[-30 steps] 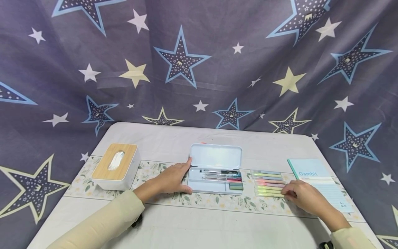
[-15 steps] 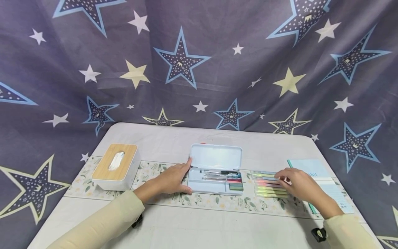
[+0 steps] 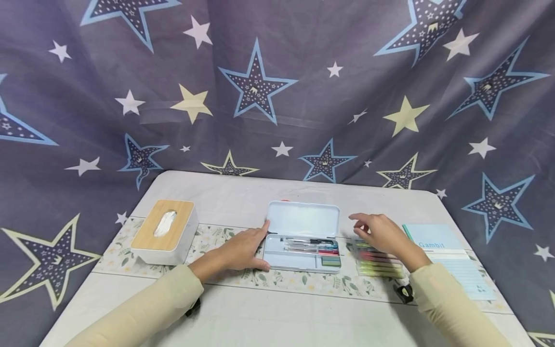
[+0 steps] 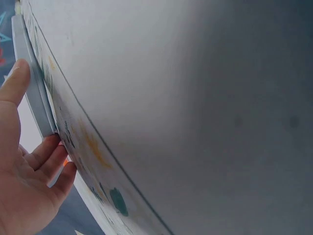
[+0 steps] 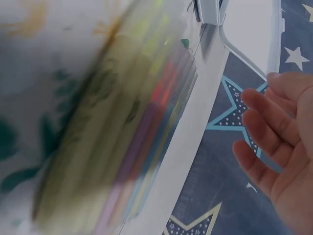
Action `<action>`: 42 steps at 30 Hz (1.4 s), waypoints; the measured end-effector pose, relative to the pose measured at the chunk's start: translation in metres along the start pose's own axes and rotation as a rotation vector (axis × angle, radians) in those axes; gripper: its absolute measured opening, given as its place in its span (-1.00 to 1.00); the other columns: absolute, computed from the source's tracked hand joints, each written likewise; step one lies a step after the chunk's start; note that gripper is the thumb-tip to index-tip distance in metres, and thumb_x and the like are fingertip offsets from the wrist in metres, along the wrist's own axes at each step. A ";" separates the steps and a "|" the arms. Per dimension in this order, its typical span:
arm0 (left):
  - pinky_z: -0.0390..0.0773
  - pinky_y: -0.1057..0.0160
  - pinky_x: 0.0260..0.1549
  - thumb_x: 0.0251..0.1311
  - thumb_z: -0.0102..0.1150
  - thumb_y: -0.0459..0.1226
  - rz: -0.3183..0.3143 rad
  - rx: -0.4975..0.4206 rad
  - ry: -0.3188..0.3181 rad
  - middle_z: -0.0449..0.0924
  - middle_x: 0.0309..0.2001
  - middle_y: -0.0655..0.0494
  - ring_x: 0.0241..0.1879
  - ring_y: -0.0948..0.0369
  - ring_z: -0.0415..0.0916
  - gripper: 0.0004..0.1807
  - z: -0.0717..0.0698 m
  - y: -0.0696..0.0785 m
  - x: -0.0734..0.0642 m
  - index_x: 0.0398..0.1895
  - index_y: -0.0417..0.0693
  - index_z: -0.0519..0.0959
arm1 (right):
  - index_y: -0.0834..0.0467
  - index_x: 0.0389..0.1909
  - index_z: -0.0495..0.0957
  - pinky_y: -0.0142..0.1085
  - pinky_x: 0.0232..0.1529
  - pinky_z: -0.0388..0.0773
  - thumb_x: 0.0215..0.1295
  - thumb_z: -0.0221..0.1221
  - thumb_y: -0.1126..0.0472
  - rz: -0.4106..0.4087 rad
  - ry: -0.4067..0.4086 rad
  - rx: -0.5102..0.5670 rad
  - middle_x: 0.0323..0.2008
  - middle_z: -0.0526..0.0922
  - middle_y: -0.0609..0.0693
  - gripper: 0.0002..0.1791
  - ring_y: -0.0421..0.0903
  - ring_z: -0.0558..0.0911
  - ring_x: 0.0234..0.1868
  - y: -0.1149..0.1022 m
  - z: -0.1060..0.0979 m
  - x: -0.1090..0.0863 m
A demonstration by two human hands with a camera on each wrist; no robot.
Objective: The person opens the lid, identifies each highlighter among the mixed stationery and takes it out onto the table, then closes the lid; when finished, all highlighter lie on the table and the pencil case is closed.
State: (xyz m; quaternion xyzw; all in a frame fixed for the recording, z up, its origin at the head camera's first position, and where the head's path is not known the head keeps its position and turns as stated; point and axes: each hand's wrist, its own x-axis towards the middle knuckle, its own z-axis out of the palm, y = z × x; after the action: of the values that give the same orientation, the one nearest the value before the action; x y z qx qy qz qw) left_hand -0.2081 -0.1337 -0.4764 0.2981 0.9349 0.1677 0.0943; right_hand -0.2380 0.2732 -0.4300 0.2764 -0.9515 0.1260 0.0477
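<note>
A light-blue pencil case (image 3: 288, 262) lies open on the table, its lid (image 3: 303, 219) tipped back. Several pens (image 3: 310, 245) and a dark green block (image 3: 331, 261) lie inside it. My left hand (image 3: 243, 249) rests against the case's left end, thumb near the front corner and index finger near the hinge. In the left wrist view its thumb (image 4: 17, 81) touches the case's side. My right hand (image 3: 383, 236) hovers over the back of a row of highlighters (image 3: 381, 268) in a clear sleeve, fingers loosely bent. The right wrist view shows nothing between those fingers.
A tissue box (image 3: 165, 231) with a wooden top stands on the left. To the right, a pale blue notebook (image 3: 461, 270) lies partly behind my right forearm. A floral runner (image 3: 303, 282) crosses the white table, and a star-patterned curtain (image 3: 243, 135) hangs behind.
My right hand has risen from the highlighters' right end and moved back and left, towards the case lid. My left hand stays at the case.
</note>
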 end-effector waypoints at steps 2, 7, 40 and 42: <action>0.30 -0.10 0.46 0.08 0.36 0.31 0.004 -0.001 -0.001 0.24 0.51 -0.29 0.47 -0.13 0.29 0.37 0.001 0.000 0.000 0.64 -0.27 -0.19 | 0.23 0.24 0.58 -0.12 -0.26 0.70 0.40 0.26 0.24 0.000 0.001 0.018 -0.26 0.81 0.00 -0.58 -0.12 0.75 -0.34 -0.001 0.003 0.008; 0.30 -0.11 0.46 0.08 0.36 0.31 0.007 -0.003 0.000 0.24 0.51 -0.29 0.47 -0.14 0.29 0.36 0.000 0.000 0.000 0.64 -0.27 -0.18 | 0.28 0.31 0.50 -0.07 -0.22 0.70 0.41 0.24 0.24 0.012 0.016 0.056 -0.21 0.83 0.06 -0.52 -0.07 0.78 -0.32 -0.002 0.010 0.027; 0.32 -0.11 0.44 0.09 0.36 0.29 0.009 -0.014 0.013 0.41 0.43 -0.14 0.46 -0.10 0.31 0.43 0.001 0.000 0.000 0.63 -0.32 -0.33 | 0.17 0.06 0.64 -0.13 -0.28 0.71 0.34 0.32 0.28 0.049 0.163 0.109 -0.35 0.82 0.02 -0.71 -0.08 0.76 -0.36 -0.013 0.018 0.033; 0.32 -0.10 0.44 0.09 0.36 0.29 0.009 -0.011 0.016 0.41 0.42 -0.11 0.46 -0.09 0.32 0.43 0.002 -0.001 0.000 0.63 -0.31 -0.35 | 0.16 0.06 0.64 -0.16 -0.29 0.70 0.34 0.31 0.28 0.042 0.163 0.111 -0.35 0.82 0.00 -0.72 -0.10 0.75 -0.37 -0.013 0.017 0.031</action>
State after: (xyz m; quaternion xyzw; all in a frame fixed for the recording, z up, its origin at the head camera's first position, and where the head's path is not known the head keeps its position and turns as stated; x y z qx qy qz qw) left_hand -0.2080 -0.1336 -0.4785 0.3005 0.9334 0.1756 0.0878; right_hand -0.2574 0.2423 -0.4391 0.2474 -0.9417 0.2016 0.1069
